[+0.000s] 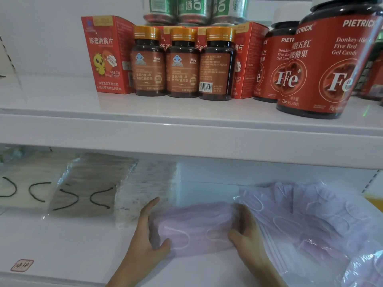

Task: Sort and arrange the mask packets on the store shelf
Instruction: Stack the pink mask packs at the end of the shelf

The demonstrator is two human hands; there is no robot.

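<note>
Mask packet, pink, lay on lower shelf, gripped at both ends by left hand and right hand. Best slid squarely beside patterned packet, edges aligned.

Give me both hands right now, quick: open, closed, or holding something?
Left hand: grips the left end of the purple mask packet.
Right hand: grips the right end of that packet.
</note>
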